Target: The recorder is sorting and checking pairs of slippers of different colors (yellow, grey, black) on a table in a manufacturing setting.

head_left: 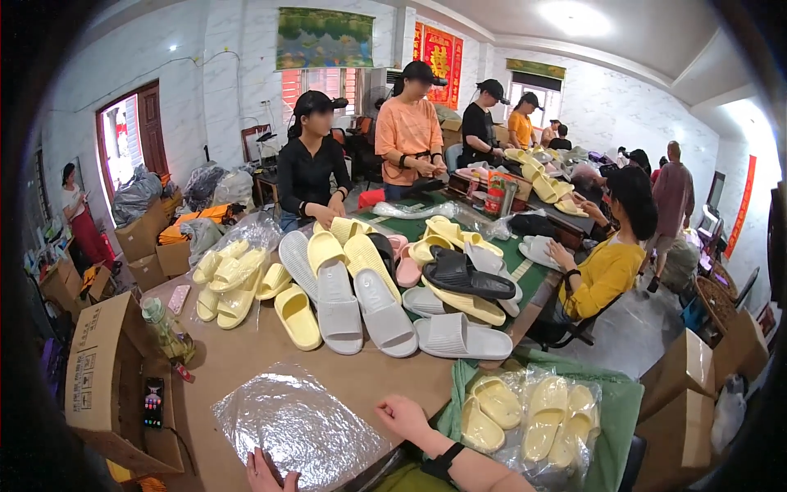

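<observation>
A clear, shiny plastic bag [299, 418] lies flat on the brown table before me. My left hand [269, 473] rests at its near edge, fingers apart and touching the plastic. To the right of the bag, my right hand [403, 418] is over the table with its fingers curled in and nothing visible in them. Beyond both hands rises a pile of slippers: a grey slipper [384, 312], a pale yellow slipper [297, 318] and a black slipper [469, 275] among several others. By my right forearm, bagged yellow slippers [548, 420] lie on green cloth [616, 394].
An open cardboard box [102, 373] with a phone [153, 402] stands at the left, beside a clear bottle [168, 330]. Bagged yellow slippers [234, 295] lie farther back. A co-worker in yellow [602, 275] sits at the right; several others work along the far side. Cartons [680, 410] fill the right edge.
</observation>
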### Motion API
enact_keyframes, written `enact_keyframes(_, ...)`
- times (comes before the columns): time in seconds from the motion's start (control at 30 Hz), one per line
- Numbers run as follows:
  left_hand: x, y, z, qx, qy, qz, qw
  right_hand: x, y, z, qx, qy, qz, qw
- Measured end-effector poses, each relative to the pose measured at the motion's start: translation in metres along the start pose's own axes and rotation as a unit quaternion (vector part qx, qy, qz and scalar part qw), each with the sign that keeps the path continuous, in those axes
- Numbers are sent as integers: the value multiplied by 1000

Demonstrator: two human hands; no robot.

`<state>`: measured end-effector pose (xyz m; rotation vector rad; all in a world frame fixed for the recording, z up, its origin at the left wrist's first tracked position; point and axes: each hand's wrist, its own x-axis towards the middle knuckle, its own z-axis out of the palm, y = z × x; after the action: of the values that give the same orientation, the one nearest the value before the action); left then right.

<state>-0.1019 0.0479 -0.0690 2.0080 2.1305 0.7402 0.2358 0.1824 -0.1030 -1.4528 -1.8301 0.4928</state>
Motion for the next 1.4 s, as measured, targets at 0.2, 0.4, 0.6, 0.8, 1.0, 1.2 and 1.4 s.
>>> enact_keyframes(0.2, 1, 1, -3, 12, -14, -13, 1000, -5, 1, 8, -1, 77, -27, 997)
enact_keyframes(0.4, 3, 0, -1, 6, -21, -14, 1000, -5, -4, 6, -1, 87, -20, 996)
enact_keyframes(0.6, 1, 3, -4, 9, -15, -6, 1000, -6, -2, 7, -8, 91, -32, 995)
enact_keyframes(0.8, 4, 4, -4, 7, -18, -13, 1000, -5, -4, 5, -8, 94, -30, 995)
enact_keyframes(1.0, 4, 5, -5, 17, -23, -19, 999, -6, -6, 5, -4, 95, -32, 995)
enact_keyframes(1.2, 4, 4, -4, 13, -19, -10, 1000, -5, -3, 7, -17, 104, -38, 994)
enact_keyframes(1.4, 3, 2, -2, 15, -4, 0, 1000, -6, -3, 7, -19, 105, -39, 994)
